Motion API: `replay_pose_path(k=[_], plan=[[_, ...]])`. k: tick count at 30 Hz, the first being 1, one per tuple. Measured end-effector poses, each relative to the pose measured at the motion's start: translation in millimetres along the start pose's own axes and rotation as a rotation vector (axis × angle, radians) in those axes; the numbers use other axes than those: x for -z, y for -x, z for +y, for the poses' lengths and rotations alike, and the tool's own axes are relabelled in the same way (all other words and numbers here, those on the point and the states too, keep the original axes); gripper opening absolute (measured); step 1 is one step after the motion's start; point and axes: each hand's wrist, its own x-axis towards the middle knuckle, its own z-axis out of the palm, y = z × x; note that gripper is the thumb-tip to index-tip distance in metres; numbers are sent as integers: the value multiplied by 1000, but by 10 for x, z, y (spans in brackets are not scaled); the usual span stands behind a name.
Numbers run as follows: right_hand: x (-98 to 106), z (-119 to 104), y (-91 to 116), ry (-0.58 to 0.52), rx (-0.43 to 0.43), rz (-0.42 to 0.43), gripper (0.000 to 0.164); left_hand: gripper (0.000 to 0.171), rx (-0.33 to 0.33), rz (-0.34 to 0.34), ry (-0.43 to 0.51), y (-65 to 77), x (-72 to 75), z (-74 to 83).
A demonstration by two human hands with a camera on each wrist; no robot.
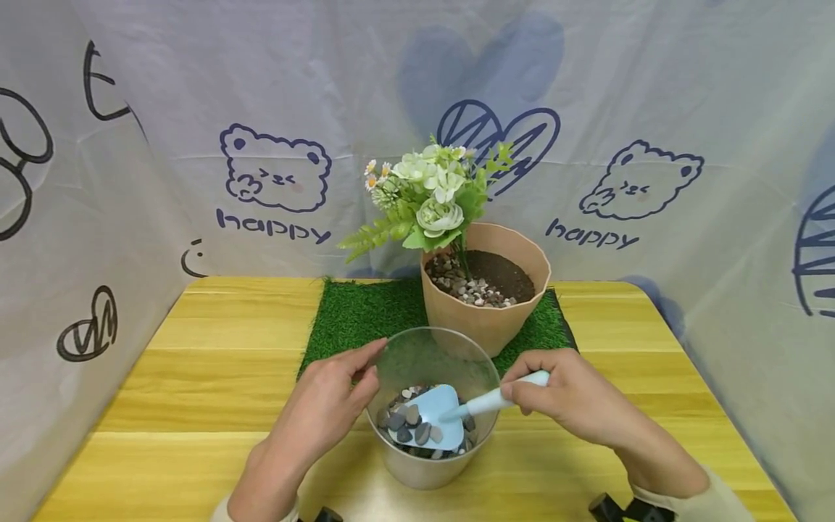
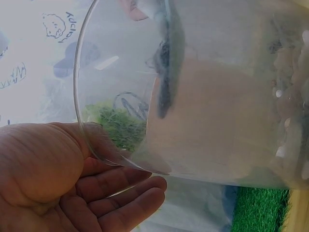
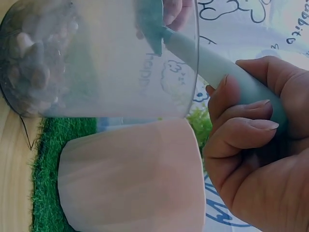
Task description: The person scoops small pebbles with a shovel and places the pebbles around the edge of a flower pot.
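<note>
In the head view, my right hand grips the handle of a light blue scoop. Several grey and brown pebbles lie on its blade, inside the mouth of a clear plastic bucket. More pebbles fill the bucket's bottom in the right wrist view. My left hand rests against the bucket's outer left side at the rim; its fingers lie loosely extended there in the left wrist view. The bucket stands upright on the wooden table.
Behind the bucket, a peach flowerpot holds soil, pebbles and white-green flowers. It stands on a green grass mat. The wooden table meets a printed cloth backdrop behind and at both sides.
</note>
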Motion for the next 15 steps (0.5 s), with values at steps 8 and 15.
replay_pose_path(k=[8,15], plan=[[137,-3,73,-153,-22,129,18,48,-11,-3,-8,-6,6,5],[459,-69,109,-278,99,364,12,48,-3,-11,3,-8,12,6]])
